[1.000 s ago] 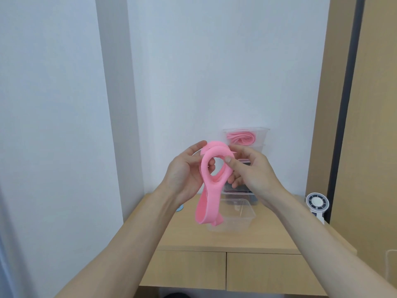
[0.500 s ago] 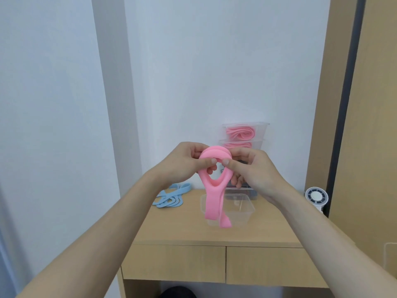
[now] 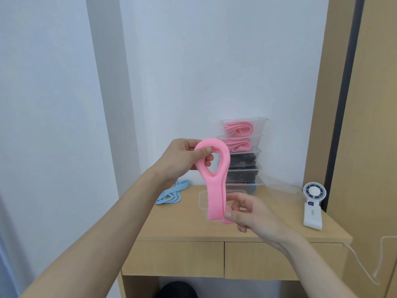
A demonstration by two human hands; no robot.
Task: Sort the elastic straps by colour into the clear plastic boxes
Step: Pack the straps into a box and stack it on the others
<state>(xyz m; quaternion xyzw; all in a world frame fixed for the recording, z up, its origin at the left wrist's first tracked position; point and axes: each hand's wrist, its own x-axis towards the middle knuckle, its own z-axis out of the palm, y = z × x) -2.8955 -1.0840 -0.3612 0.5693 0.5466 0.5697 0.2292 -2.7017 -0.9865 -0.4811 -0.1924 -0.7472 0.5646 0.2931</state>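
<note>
Pink strap (image 3: 215, 195) — loop gripped by left fingers (image 3: 201, 153), tail pinched by right fingers (image 3: 231, 214).

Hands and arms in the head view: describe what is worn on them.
The left hand and the right hand are bare: no gloves, rings, watch or wristband in sight. Both forearms are bare too, no sleeve showing up to the picture's edge. The visible nails look short and unpainted.

No writing can be read. The white handheld fan (image 3: 313, 204) on the desk (image 3: 182, 224) has a small dark display lit blue-violet, its figures too small to make out, and a faint grey marking lower on its handle, also illegible.
</note>
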